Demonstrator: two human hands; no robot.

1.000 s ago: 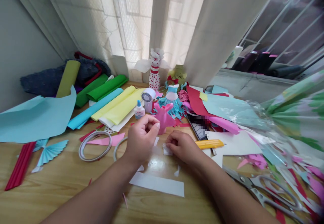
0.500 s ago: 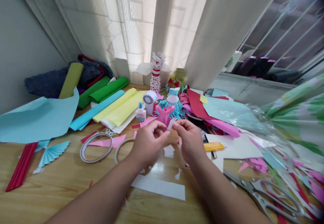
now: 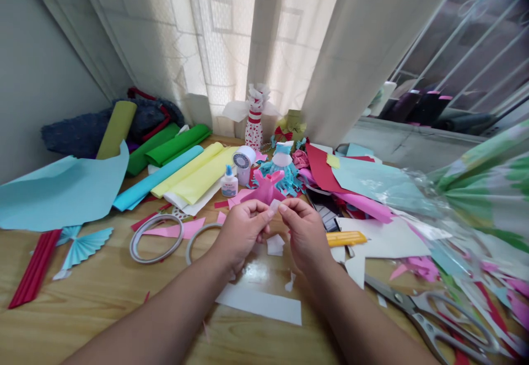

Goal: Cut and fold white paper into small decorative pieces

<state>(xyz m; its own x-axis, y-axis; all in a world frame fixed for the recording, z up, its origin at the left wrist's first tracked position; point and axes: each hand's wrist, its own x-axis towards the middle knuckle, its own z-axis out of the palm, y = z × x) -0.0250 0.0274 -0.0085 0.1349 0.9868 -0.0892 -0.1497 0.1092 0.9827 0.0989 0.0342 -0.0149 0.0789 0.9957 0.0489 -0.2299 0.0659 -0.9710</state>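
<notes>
My left hand (image 3: 242,230) and my right hand (image 3: 303,230) meet above the wooden table (image 3: 82,299). Both pinch a small white paper scrap (image 3: 274,205) between thumb and fingertips. Just behind the hands lies a pink paper figure (image 3: 264,188). White paper bits (image 3: 274,244) lie below the hands, and a white paper strip (image 3: 260,303) lies nearer to me between my forearms.
Two tape rings (image 3: 155,238) lie left of the hands, a glue bottle (image 3: 228,182) and tape roll (image 3: 243,161) behind. Rolled coloured papers (image 3: 173,145) sit at back left. A yellow cutter (image 3: 345,238), scissors (image 3: 438,312) and heaped paper scraps (image 3: 372,189) fill the right.
A second ago my right hand was down on the table at the white bits. It rose with a scrap to meet my left hand, and both now pinch it.
</notes>
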